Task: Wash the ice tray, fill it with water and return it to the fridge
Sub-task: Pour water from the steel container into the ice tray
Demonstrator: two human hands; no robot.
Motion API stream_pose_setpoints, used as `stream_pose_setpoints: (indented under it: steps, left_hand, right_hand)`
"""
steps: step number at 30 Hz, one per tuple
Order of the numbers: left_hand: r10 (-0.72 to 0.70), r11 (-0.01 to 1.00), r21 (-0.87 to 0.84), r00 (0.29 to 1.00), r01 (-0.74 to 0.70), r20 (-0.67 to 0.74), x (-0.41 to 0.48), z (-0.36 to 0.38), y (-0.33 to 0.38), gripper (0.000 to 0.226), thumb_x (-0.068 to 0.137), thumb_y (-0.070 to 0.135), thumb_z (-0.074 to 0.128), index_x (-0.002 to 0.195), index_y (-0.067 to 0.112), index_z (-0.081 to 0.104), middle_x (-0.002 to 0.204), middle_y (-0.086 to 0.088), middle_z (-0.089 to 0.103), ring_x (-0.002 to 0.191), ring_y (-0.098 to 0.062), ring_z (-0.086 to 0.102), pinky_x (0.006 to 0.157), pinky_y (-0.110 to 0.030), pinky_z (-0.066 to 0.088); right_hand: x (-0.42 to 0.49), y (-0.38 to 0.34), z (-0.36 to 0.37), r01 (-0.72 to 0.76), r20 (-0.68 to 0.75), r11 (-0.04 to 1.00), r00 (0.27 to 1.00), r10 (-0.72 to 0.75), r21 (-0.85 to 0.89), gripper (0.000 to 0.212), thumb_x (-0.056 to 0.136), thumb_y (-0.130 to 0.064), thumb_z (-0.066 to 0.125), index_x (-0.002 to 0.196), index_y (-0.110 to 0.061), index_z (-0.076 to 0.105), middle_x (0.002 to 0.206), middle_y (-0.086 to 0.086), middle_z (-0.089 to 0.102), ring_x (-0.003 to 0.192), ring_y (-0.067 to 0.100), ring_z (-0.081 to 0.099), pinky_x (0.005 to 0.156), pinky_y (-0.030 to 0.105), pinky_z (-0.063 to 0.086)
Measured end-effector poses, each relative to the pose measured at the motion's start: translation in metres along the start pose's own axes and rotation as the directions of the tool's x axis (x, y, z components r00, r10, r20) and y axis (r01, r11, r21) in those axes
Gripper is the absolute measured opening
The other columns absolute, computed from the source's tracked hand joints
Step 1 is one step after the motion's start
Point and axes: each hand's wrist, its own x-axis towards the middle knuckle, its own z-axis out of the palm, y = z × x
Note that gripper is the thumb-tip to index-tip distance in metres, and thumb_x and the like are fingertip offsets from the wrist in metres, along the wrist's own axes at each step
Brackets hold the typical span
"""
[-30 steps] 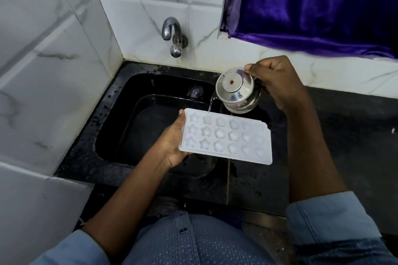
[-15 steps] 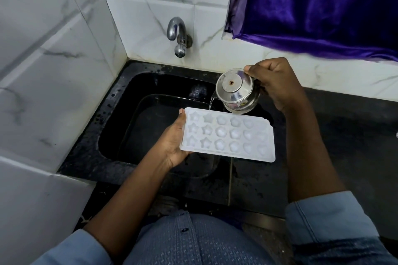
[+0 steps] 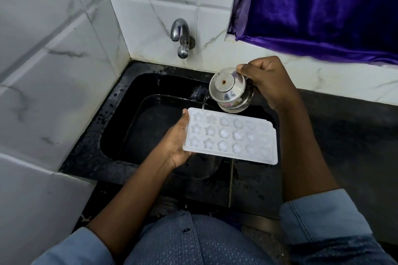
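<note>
A white plastic ice tray [image 3: 231, 135] with star and round moulds is held level over the black sink [image 3: 120, 101]. My left hand [image 3: 175, 142] grips its left short end from below, thumb on the rim. My right hand [image 3: 269, 80] holds a small steel pot [image 3: 230, 90] tipped on its side just above the tray's far left corner. A thin stream of water [image 3: 204, 103] falls from the pot's rim into the top-left moulds.
A steel tap [image 3: 181, 38] sticks out of the white tiled wall above the sink; no water runs from it. A black counter [image 3: 355, 135] extends to the right. A purple curtain [image 3: 323, 6] hangs at the upper right. White tiled wall closes the left side.
The pose of both hands is nearly the same; the pot keeps pouring onto the tray's far left corner. The camera has tilted slightly, so the scene sits a bit lower in view.
</note>
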Motion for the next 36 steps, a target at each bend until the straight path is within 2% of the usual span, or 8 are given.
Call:
stream_pose_setpoints:
  steps: [9, 14, 24, 28, 31, 36]
  left_hand:
    - [0.01, 1.0, 0.015, 1.0, -0.009, -0.03, -0.006, 0.004, 0.007, 0.071, 0.108, 0.067, 0.033, 0.134, 0.012, 0.07, 0.13, -0.015, 0.076, 0.118, -0.032, 0.075, 0.098, -0.05, 0.059]
    - [0.016, 1.0, 0.02, 0.999, -0.015, -0.033, -0.008, 0.004, 0.007, 0.073, 0.107, 0.067, 0.034, 0.14, 0.01, 0.067, 0.134, -0.016, 0.074, 0.126, -0.036, 0.07, 0.111, -0.057, 0.052]
    - [0.013, 1.0, -0.003, 1.0, -0.013, -0.022, -0.007, 0.001, 0.005, 0.072, 0.107, 0.066, 0.036, 0.139, 0.01, 0.067, 0.133, -0.016, 0.074, 0.124, -0.035, 0.071, 0.107, -0.055, 0.054]
    - [0.017, 1.0, -0.014, 1.0, -0.017, -0.024, -0.008, 0.001, 0.006, 0.072, 0.107, 0.066, 0.036, 0.138, 0.01, 0.068, 0.133, -0.017, 0.074, 0.124, -0.035, 0.071, 0.106, -0.054, 0.055]
    - [0.021, 1.0, -0.016, 0.999, -0.022, -0.026, -0.008, -0.001, 0.005, 0.071, 0.108, 0.066, 0.036, 0.139, 0.01, 0.067, 0.133, -0.016, 0.075, 0.123, -0.034, 0.072, 0.106, -0.054, 0.055]
    - [0.029, 1.0, -0.01, 0.999, -0.029, -0.026, -0.009, -0.001, 0.006, 0.073, 0.107, 0.067, 0.035, 0.14, 0.01, 0.066, 0.133, -0.016, 0.075, 0.124, -0.034, 0.072, 0.105, -0.052, 0.055]
  right_hand:
    - [0.0, -0.007, 0.008, 0.04, -0.001, 0.999, 0.999, -0.04, -0.006, 0.055, 0.093, -0.028, 0.074, 0.079, 0.022, 0.055, 0.066, 0.014, 0.043, 0.062, 0.024, 0.037, 0.06, 0.032, 0.035]
    - [0.0, -0.009, 0.009, 0.045, -0.003, 0.999, 0.999, -0.045, -0.019, 0.049, 0.093, -0.028, 0.074, 0.077, 0.017, 0.062, 0.065, 0.014, 0.048, 0.06, 0.022, 0.042, 0.059, 0.03, 0.038]
    - [0.001, -0.011, 0.01, 0.052, 0.012, 0.998, 0.999, -0.052, -0.04, 0.055, 0.092, -0.031, 0.074, 0.074, 0.018, 0.054, 0.064, 0.013, 0.042, 0.061, 0.023, 0.038, 0.059, 0.03, 0.037]
    - [0.001, -0.011, 0.011, 0.056, 0.006, 0.997, 0.998, -0.055, -0.057, 0.052, 0.093, -0.029, 0.074, 0.067, 0.011, 0.054, 0.06, 0.009, 0.039, 0.054, 0.017, 0.038, 0.054, 0.024, 0.037]
    - [0.0, -0.011, 0.012, 0.058, 0.01, 0.997, 0.998, -0.058, -0.059, 0.052, 0.093, -0.028, 0.074, 0.067, 0.012, 0.053, 0.06, 0.009, 0.039, 0.055, 0.018, 0.038, 0.054, 0.023, 0.037]
    - [-0.002, -0.012, 0.015, 0.057, 0.041, 0.998, 0.998, -0.056, -0.03, 0.057, 0.092, -0.028, 0.074, 0.063, 0.008, 0.043, 0.06, 0.008, 0.03, 0.058, 0.021, 0.031, 0.055, 0.027, 0.033]
